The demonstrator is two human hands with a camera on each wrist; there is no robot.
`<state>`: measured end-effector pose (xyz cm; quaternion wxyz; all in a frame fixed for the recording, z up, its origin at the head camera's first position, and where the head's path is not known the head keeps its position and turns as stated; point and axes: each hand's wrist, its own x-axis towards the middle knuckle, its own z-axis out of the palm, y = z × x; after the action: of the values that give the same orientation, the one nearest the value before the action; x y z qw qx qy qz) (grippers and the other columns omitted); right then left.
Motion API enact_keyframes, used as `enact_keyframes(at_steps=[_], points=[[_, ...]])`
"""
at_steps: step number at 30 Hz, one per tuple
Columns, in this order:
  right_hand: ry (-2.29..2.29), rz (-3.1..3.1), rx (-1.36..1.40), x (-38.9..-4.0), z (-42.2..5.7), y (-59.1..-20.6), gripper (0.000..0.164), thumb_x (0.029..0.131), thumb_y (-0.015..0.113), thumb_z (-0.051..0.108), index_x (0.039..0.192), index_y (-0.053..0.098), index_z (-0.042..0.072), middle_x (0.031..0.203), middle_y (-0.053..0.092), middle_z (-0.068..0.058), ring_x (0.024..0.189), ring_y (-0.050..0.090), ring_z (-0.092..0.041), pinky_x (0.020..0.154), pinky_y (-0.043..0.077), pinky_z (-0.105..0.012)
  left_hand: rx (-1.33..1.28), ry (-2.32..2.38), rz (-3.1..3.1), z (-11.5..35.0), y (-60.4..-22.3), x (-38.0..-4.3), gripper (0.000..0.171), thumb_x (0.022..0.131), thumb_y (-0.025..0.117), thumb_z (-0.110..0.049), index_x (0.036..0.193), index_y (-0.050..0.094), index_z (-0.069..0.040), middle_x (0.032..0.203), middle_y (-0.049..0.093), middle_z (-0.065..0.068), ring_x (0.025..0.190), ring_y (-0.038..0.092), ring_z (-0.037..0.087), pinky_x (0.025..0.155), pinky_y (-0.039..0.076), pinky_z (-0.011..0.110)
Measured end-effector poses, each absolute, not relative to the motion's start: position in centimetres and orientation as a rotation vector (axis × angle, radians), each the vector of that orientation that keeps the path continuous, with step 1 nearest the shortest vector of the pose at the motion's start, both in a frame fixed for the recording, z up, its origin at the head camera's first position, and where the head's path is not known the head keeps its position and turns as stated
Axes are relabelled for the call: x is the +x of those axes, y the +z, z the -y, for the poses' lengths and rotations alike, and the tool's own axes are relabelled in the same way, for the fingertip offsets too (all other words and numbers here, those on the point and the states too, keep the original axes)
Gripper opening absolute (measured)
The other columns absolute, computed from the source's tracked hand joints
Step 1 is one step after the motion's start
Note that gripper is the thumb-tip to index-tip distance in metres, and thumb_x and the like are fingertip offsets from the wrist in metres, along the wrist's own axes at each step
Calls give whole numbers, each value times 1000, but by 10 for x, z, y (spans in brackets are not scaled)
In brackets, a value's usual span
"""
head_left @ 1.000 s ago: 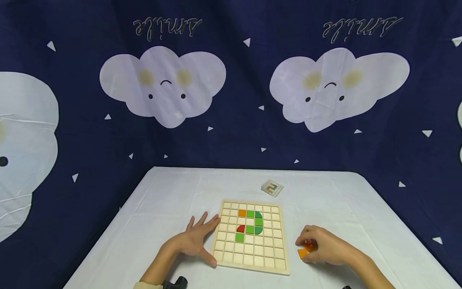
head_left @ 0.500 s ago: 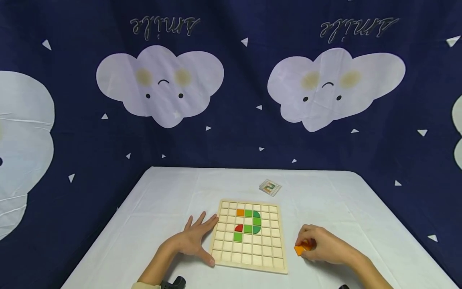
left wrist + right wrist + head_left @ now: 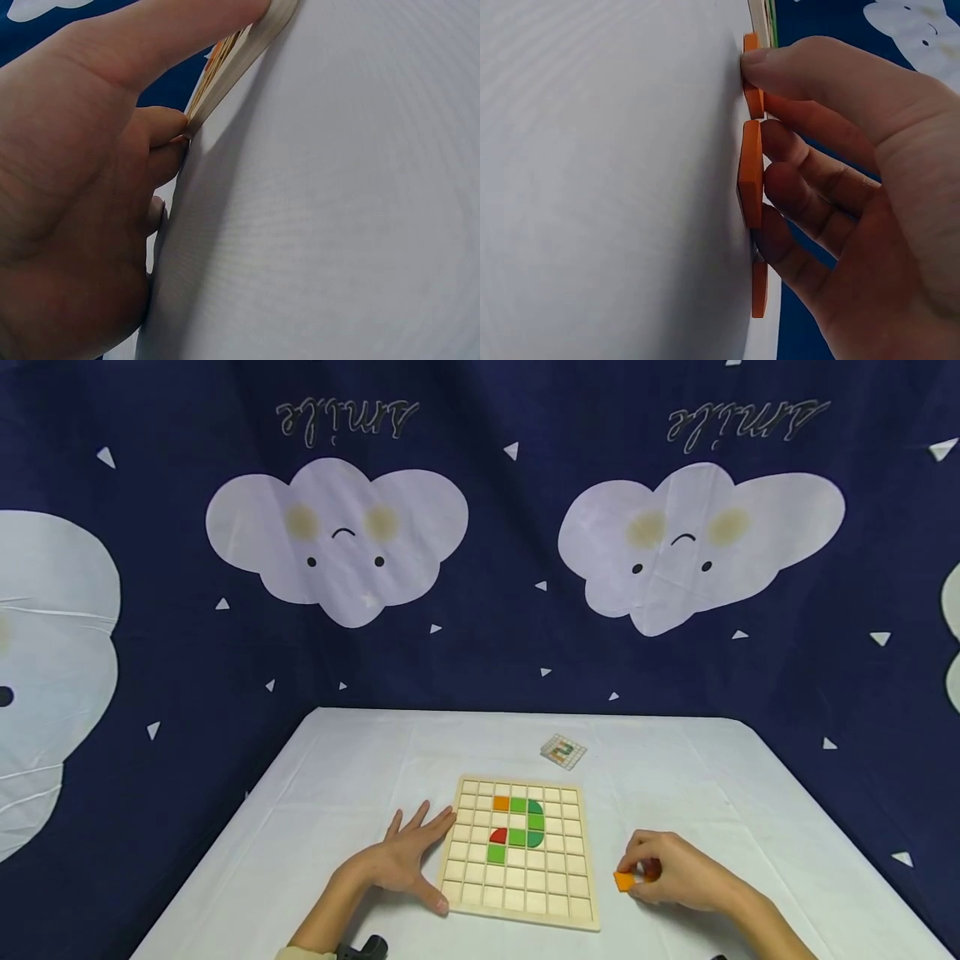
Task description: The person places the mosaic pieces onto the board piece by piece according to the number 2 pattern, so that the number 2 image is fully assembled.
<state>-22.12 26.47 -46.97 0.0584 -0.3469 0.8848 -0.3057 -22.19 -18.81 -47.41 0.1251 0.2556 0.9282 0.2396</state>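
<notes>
A wooden grid board [image 3: 515, 877] lies on the table, with an orange square [image 3: 501, 803], several green squares [image 3: 497, 853], two darker green quarter-rounds [image 3: 535, 839] and a red quarter-round [image 3: 498, 836] set in its cells. Along the board's left edge, my left hand [image 3: 405, 858] rests with fingers spread and straight, thumb near the lower corner. To the right of the board, my right hand [image 3: 678, 870] pinches an orange square tile [image 3: 624, 882] between thumb and forefinger, low at the table. Two more orange tiles [image 3: 751, 174] lie under its curled fingers in the right wrist view.
A small stack of pattern cards [image 3: 563, 751] lies behind the board; the top one shows a coloured figure on a grid. White cloth covers the table [image 3: 360, 760]. A dark blue curtain [image 3: 510, 543] with clouds hangs behind and at the sides.
The orange tile has shifted slightly left and away from me, into the right hand's thumb and forefinger. The left hand and the board stay in place.
</notes>
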Motion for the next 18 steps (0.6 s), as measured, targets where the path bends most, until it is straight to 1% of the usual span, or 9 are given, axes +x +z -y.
enact_keyframes(at_steps=[5,14,18], points=[[-949,-2705,-1029,-221,-265,-470,19,77,81,28,95,73,29,86,61,13,72,57,-8,59,49,-22,742,699,-2706,188,-473,-222,132,49,80,-71,154,22,-16,160,14,0,145,-4,31,110,-13,58],[-967,-2720,-1007,-223,-252,-468,22,77,80,21,98,75,22,85,61,12,72,57,-9,60,49,-22,724,689,-2728,196,-474,-219,133,48,78,-73,154,22,-16,160,15,-1,145,-3,32,109,-12,60],[-943,-2748,-1012,-221,-252,-465,23,77,80,20,99,75,22,86,61,12,71,57,-9,59,49,-21,734,694,-2721,190,-475,-221,133,48,78,-74,154,23,-16,160,15,-1,145,-3,32,109,-12,59]])
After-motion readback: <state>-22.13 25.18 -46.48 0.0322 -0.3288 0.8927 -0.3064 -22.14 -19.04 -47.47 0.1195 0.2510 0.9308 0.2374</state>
